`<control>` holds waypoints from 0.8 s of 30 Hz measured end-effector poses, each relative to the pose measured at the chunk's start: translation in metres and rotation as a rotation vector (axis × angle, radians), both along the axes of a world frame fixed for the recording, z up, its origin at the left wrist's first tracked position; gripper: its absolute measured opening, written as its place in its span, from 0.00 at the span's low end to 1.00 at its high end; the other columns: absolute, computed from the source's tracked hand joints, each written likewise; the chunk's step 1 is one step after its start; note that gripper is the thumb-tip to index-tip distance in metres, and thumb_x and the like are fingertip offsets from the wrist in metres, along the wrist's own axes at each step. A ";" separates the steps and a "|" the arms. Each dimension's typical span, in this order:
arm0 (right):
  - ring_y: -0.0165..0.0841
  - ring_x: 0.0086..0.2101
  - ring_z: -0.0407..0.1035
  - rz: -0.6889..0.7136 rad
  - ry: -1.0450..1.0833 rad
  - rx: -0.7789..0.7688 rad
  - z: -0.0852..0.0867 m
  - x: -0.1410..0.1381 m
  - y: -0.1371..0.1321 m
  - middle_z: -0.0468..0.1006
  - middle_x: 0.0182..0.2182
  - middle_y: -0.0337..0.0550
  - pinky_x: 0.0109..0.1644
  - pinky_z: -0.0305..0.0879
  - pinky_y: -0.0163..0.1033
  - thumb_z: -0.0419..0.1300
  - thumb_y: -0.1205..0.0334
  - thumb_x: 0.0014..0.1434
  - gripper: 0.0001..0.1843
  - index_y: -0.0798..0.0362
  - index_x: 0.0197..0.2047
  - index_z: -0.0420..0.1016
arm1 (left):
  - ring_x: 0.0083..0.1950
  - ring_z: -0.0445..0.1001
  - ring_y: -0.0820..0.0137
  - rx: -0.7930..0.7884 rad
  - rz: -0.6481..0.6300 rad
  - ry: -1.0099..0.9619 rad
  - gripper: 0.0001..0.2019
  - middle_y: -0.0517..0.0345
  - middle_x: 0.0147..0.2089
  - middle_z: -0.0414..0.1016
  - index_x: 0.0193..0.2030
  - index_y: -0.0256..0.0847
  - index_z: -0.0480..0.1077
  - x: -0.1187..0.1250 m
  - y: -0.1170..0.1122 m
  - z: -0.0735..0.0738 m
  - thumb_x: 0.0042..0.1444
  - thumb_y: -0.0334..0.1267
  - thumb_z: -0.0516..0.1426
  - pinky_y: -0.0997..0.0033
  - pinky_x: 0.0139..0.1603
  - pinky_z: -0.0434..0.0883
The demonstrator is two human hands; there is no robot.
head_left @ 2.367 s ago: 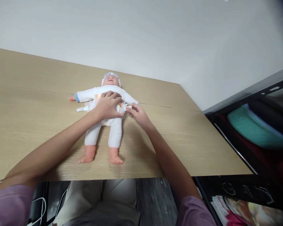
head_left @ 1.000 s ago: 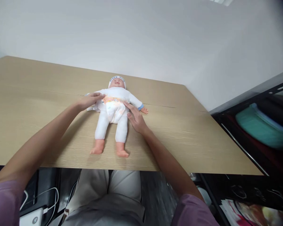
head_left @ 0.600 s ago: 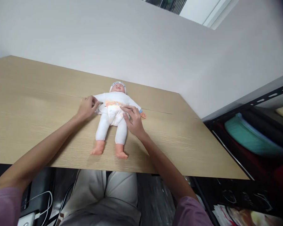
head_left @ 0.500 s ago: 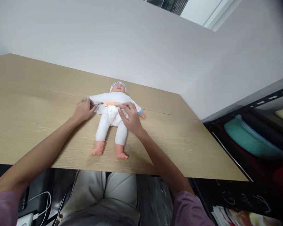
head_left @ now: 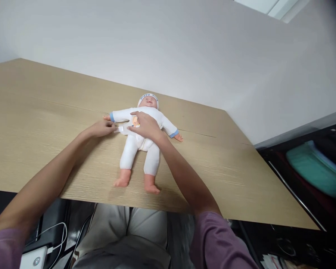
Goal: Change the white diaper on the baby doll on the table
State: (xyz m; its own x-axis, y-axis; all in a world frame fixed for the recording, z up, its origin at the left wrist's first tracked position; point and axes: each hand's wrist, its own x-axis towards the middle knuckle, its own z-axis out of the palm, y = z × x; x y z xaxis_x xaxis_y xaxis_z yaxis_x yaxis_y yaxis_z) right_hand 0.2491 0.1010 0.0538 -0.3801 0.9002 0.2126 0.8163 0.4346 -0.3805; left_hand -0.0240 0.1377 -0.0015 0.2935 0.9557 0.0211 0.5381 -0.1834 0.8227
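A baby doll [head_left: 128, 154] in a white suit with blue cuffs lies on its back, head toward the wall and feet toward me. Around its hips is a white diaper [head_left: 142, 143] with an orange print on the front. My left hand [head_left: 102, 129] pinches the end of the diaper's side tab [head_left: 120, 129], which stretches out from the doll's side on the left. Across the diaper's front rests my right hand [head_left: 145, 125], thumb and fingers apart, covering part of the print and the doll's belly.
The wooden table [head_left: 58, 149] runs back to a pale wall [head_left: 156, 48]. At the right stands a black shelf with a teal item [head_left: 315, 168] in it. A white device [head_left: 33, 258] with a cable lies below the table at left.
My left hand has drawn the diaper tab outward from the doll's side. My right hand has shifted further across the diaper's front. The view has turned slightly.
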 end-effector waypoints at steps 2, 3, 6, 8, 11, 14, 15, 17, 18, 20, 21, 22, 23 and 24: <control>0.50 0.61 0.78 -0.011 0.021 -0.010 -0.003 0.000 -0.001 0.84 0.63 0.53 0.68 0.72 0.54 0.73 0.52 0.69 0.36 0.51 0.75 0.73 | 0.32 0.62 0.67 -0.058 -0.016 -0.114 0.20 0.59 0.28 0.66 0.24 0.44 0.68 0.007 0.000 0.007 0.53 0.55 0.67 0.65 0.36 0.58; 0.51 0.62 0.78 -0.015 0.033 -0.012 -0.004 0.000 -0.001 0.83 0.65 0.54 0.70 0.72 0.54 0.73 0.52 0.69 0.36 0.51 0.76 0.73 | 0.32 0.62 0.68 -0.095 -0.024 -0.165 0.19 0.59 0.29 0.66 0.26 0.44 0.68 0.013 0.000 0.012 0.55 0.55 0.66 0.64 0.36 0.58; 0.52 0.66 0.77 -0.042 0.069 -0.011 -0.006 -0.003 -0.002 0.81 0.69 0.56 0.73 0.71 0.57 0.73 0.50 0.69 0.39 0.52 0.77 0.71 | 0.32 0.62 0.68 -0.183 -0.035 -0.339 0.17 0.57 0.30 0.66 0.28 0.43 0.70 0.040 -0.001 0.025 0.56 0.52 0.66 0.63 0.36 0.60; 0.54 0.66 0.78 -0.075 0.084 -0.012 -0.007 -0.006 -0.002 0.81 0.70 0.58 0.72 0.72 0.59 0.75 0.47 0.68 0.42 0.53 0.78 0.71 | 0.32 0.63 0.67 -0.187 -0.070 -0.361 0.16 0.55 0.30 0.67 0.27 0.42 0.70 0.060 -0.001 0.032 0.56 0.49 0.66 0.61 0.37 0.62; 0.56 0.62 0.81 -0.091 0.113 -0.016 -0.007 -0.006 -0.001 0.85 0.66 0.58 0.70 0.74 0.59 0.77 0.46 0.65 0.44 0.52 0.78 0.71 | 0.33 0.66 0.64 -0.145 -0.127 -0.286 0.14 0.54 0.30 0.68 0.26 0.42 0.72 0.085 0.000 0.038 0.58 0.46 0.64 0.59 0.39 0.62; 0.54 0.60 0.82 -0.062 0.158 -0.031 -0.007 -0.001 0.002 0.87 0.62 0.54 0.68 0.76 0.58 0.76 0.48 0.65 0.43 0.51 0.78 0.71 | 0.33 0.66 0.64 -0.115 -0.170 -0.218 0.15 0.54 0.30 0.69 0.27 0.42 0.74 0.096 0.002 0.040 0.60 0.48 0.65 0.59 0.39 0.62; 0.54 0.60 0.82 -0.048 0.169 -0.040 -0.007 0.001 0.002 0.87 0.62 0.54 0.67 0.76 0.57 0.74 0.49 0.66 0.43 0.52 0.78 0.70 | 0.34 0.67 0.64 -0.103 -0.194 -0.216 0.16 0.54 0.30 0.70 0.28 0.41 0.75 0.097 0.002 0.039 0.62 0.49 0.65 0.60 0.39 0.62; 0.52 0.59 0.82 -0.029 0.184 -0.055 -0.006 0.005 0.003 0.88 0.60 0.53 0.66 0.75 0.56 0.71 0.51 0.69 0.40 0.53 0.79 0.70 | 0.37 0.71 0.62 -0.070 -0.245 -0.252 0.18 0.53 0.33 0.74 0.31 0.41 0.76 0.097 0.004 0.037 0.66 0.52 0.64 0.60 0.41 0.66; 0.51 0.58 0.82 -0.018 0.192 -0.059 -0.006 0.007 0.004 0.88 0.59 0.52 0.66 0.75 0.55 0.70 0.52 0.70 0.38 0.52 0.78 0.71 | 0.39 0.73 0.61 -0.058 -0.258 -0.291 0.19 0.52 0.35 0.76 0.32 0.41 0.77 0.097 0.005 0.035 0.68 0.53 0.63 0.60 0.43 0.68; 0.49 0.57 0.82 0.001 0.218 -0.054 -0.006 0.009 0.005 0.88 0.59 0.50 0.64 0.75 0.53 0.67 0.51 0.72 0.34 0.50 0.77 0.72 | 0.41 0.75 0.61 -0.062 -0.240 -0.411 0.18 0.52 0.38 0.77 0.37 0.41 0.75 0.095 0.007 0.030 0.70 0.54 0.63 0.60 0.46 0.71; 0.48 0.55 0.82 0.004 0.234 -0.050 -0.007 0.010 0.006 0.88 0.58 0.49 0.63 0.75 0.52 0.66 0.51 0.73 0.33 0.49 0.77 0.72 | 0.42 0.76 0.62 -0.082 -0.211 -0.486 0.17 0.52 0.40 0.78 0.40 0.42 0.73 0.094 0.009 0.027 0.70 0.54 0.64 0.60 0.46 0.72; 0.47 0.53 0.82 0.002 0.250 -0.049 -0.008 0.010 0.007 0.88 0.56 0.48 0.61 0.75 0.51 0.65 0.51 0.75 0.31 0.48 0.77 0.72 | 0.42 0.77 0.62 -0.108 -0.175 -0.567 0.15 0.52 0.42 0.78 0.43 0.43 0.72 0.092 0.010 0.023 0.70 0.52 0.65 0.61 0.47 0.73; 0.46 0.51 0.81 -0.006 0.264 -0.051 -0.009 0.011 0.008 0.88 0.54 0.47 0.60 0.75 0.50 0.63 0.52 0.76 0.30 0.48 0.77 0.72 | 0.42 0.78 0.63 -0.134 -0.136 -0.646 0.15 0.53 0.44 0.79 0.47 0.43 0.70 0.091 0.011 0.018 0.69 0.51 0.65 0.61 0.47 0.73; 0.44 0.48 0.81 -0.016 0.273 -0.053 -0.011 0.011 0.008 0.88 0.52 0.45 0.58 0.74 0.49 0.61 0.54 0.76 0.29 0.47 0.77 0.72 | 0.42 0.79 0.64 -0.155 -0.099 -0.711 0.16 0.53 0.47 0.80 0.51 0.44 0.68 0.090 0.013 0.013 0.69 0.49 0.66 0.61 0.47 0.74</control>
State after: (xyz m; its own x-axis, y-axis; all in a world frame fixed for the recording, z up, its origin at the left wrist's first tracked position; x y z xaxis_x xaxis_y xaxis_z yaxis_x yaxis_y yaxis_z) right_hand 0.2603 0.1095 0.0430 -0.3004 0.9183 0.2577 0.6869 0.3958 -0.6095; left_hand 0.0657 0.1504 0.0112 0.3446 0.9328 0.1057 -0.1484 -0.0571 0.9873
